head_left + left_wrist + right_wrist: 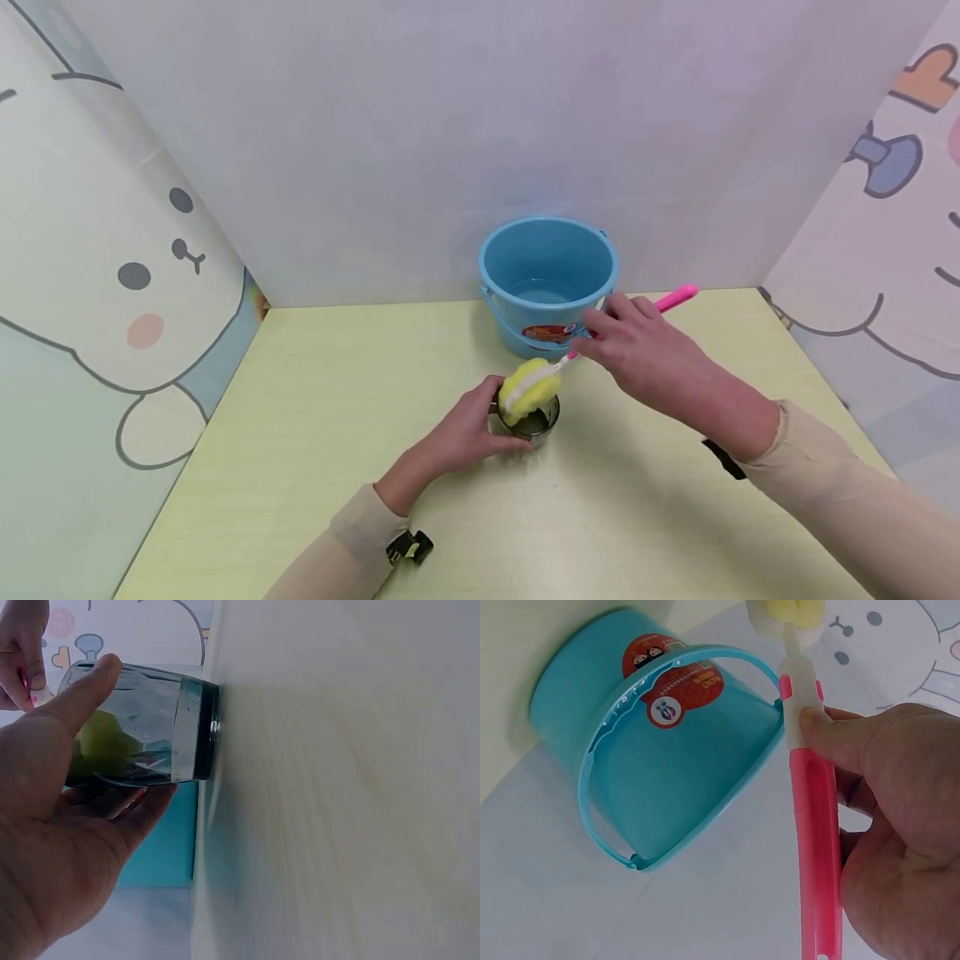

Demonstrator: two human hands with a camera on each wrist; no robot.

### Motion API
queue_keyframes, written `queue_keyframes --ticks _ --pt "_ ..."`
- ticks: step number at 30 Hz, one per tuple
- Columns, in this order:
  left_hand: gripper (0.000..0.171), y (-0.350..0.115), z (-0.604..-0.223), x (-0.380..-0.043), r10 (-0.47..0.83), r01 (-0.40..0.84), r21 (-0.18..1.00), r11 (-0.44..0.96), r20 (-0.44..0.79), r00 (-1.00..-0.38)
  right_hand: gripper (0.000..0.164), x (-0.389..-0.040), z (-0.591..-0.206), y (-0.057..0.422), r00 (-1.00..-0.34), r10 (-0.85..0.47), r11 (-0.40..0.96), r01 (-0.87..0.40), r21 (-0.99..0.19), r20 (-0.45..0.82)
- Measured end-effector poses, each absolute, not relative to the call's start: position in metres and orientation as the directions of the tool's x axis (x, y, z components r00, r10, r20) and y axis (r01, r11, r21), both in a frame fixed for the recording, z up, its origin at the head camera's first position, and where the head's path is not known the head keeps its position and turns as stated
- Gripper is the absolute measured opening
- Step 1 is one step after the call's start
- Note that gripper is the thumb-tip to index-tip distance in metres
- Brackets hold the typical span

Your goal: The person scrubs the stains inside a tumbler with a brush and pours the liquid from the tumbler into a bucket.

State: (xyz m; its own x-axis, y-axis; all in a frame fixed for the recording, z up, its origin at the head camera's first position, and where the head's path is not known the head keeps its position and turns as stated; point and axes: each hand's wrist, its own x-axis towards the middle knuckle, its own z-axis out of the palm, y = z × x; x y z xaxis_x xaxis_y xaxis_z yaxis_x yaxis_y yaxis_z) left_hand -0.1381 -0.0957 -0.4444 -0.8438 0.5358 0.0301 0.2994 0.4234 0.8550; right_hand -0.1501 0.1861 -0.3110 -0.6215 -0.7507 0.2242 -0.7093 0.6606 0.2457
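Note:
My left hand grips a dark see-through glass round its side, thumb on the near side. In the left wrist view the glass has its base on the table, its mouth facing up. My right hand holds a sponge bottle brush by its pink and white handle, thumb pressed along the white part. The brush's yellow and white sponge head tilts down into the mouth of the glass. Through the glass wall its yellow sponge shows inside; its lower end is hard to make out.
Just behind the hands, near the back wall, stands a light blue bucket with a red label and its handle hanging down in front. Some water seems to lie in its bottom. The pale yellow table meets cartoon-printed sheets at both sides.

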Motion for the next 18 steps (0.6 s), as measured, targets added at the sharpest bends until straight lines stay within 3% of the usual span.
queue_keyframes --ticks 9,18 --pt "0.085 -0.095 -0.446 -0.138 0.536 0.298 0.850 0.435 0.021 -0.844 0.054 -0.148 -0.302 0.199 -0.660 -0.729 0.684 -0.684 0.255 0.184" --pt "0.087 -0.095 -0.445 -0.138 0.530 0.284 0.853 0.437 0.012 -0.848 0.050 -0.145 -0.290 0.209 -0.677 -0.720 0.692 -0.685 0.227 0.150"
